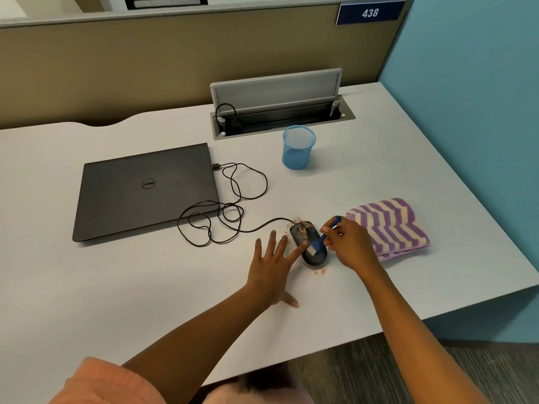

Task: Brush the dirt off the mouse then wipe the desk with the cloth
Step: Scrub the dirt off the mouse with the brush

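Note:
A black wired mouse [316,255] lies on the white desk [116,287], its front half dusted with brown dirt [302,228]. More crumbs lie on the desk around it. My right hand [348,246] grips a small blue brush [320,239] whose pale bristles rest on the middle of the mouse. My left hand [272,266] is spread flat, fingers apart, with one fingertip pressing the mouse's left side. A folded purple-and-cream striped cloth [393,227] lies just right of my right hand.
A closed grey laptop [145,191] sits to the left, with the mouse's looped black cable [233,205] beside it. A blue mesh cup [298,147] stands behind the mouse. An open cable hatch [277,112] is at the back. A blue wall borders the right.

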The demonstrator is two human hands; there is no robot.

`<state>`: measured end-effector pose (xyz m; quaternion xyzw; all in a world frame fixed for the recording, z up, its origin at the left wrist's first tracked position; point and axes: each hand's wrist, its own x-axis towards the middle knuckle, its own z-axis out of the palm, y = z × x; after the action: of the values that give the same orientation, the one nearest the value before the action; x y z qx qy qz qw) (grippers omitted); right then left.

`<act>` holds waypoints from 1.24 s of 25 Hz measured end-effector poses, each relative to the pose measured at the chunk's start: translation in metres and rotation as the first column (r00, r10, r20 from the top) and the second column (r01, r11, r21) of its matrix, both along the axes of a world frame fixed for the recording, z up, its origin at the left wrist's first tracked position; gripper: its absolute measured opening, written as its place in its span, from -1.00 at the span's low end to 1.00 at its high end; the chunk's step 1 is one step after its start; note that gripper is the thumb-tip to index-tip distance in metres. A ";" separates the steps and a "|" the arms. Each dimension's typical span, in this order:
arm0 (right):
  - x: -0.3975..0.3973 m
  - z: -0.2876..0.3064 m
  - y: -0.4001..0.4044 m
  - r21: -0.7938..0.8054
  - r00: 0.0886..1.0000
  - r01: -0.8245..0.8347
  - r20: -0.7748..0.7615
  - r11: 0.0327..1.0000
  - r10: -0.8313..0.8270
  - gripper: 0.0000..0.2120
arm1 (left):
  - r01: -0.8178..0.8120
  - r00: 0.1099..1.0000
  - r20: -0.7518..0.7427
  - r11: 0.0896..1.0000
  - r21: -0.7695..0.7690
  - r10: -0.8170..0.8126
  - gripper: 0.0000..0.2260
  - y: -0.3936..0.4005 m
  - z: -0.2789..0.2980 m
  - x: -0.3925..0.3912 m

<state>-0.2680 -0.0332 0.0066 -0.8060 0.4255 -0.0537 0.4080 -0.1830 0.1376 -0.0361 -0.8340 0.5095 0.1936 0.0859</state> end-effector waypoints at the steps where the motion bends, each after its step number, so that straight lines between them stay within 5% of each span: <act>1: -0.001 0.000 0.000 -0.026 0.999 0.039 0.030 0.999 -0.038 -0.80 | -0.001 1.000 -0.003 1.000 0.000 0.001 0.20 0.000 0.000 0.000; 11: 0.012 0.005 -0.015 -0.018 0.983 0.105 0.152 0.994 -0.101 -0.83 | -0.001 1.000 0.000 1.000 0.002 0.001 0.19 0.000 0.004 -0.001; 16: 0.026 0.004 -0.014 -0.028 0.997 -0.080 -0.026 0.996 0.079 -0.85 | 0.005 1.000 0.005 1.000 0.005 -0.005 0.18 0.001 0.005 -0.001; 21: 0.042 0.012 -0.016 -0.068 0.996 -0.042 0.076 0.997 0.047 -0.84 | 0.000 1.000 0.003 1.000 0.008 0.000 0.17 0.000 0.005 -0.001; 26: 0.044 0.006 -0.015 -0.136 0.970 -0.188 -0.181 0.973 0.162 -0.84 | 0.002 1.000 0.016 1.000 0.011 -0.003 0.17 0.001 0.004 -0.001; 31: 0.049 0.010 -0.013 -0.119 0.992 -0.119 0.015 0.986 0.121 -0.90 | -0.002 1.000 0.020 1.000 0.009 0.002 0.17 0.001 0.003 -0.002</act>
<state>-0.2193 -0.0462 0.0165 -0.8521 0.3677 -0.0629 0.3671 -0.1849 0.1384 -0.0332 -0.8360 0.5068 0.1879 0.0946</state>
